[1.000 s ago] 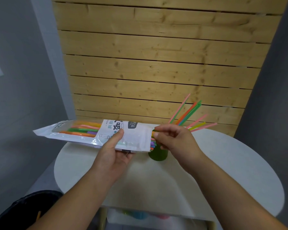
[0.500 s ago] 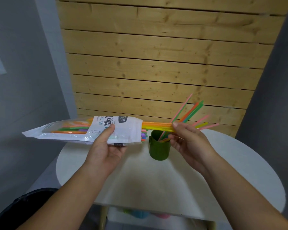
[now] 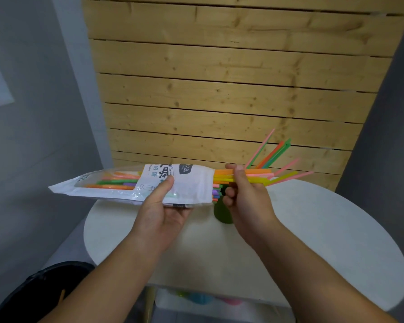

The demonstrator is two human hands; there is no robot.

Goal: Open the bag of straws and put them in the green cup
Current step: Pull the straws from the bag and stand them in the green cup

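Left hand [image 3: 163, 206] grips the floppy bag [image 3: 131, 185]; right hand [image 3: 245, 197] pinches a light, slippery bunch of straws [image 3: 257, 176], best held mid-length.

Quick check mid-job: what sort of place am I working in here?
Probably a small indoor room or staged corner: a round white table before a wooden slat wall, grey walls either side, a black bin at lower left.

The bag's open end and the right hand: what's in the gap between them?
In the head view, orange and yellow straws span it, sticking out of the bag and gripped by the right hand. The green cup shows just below.
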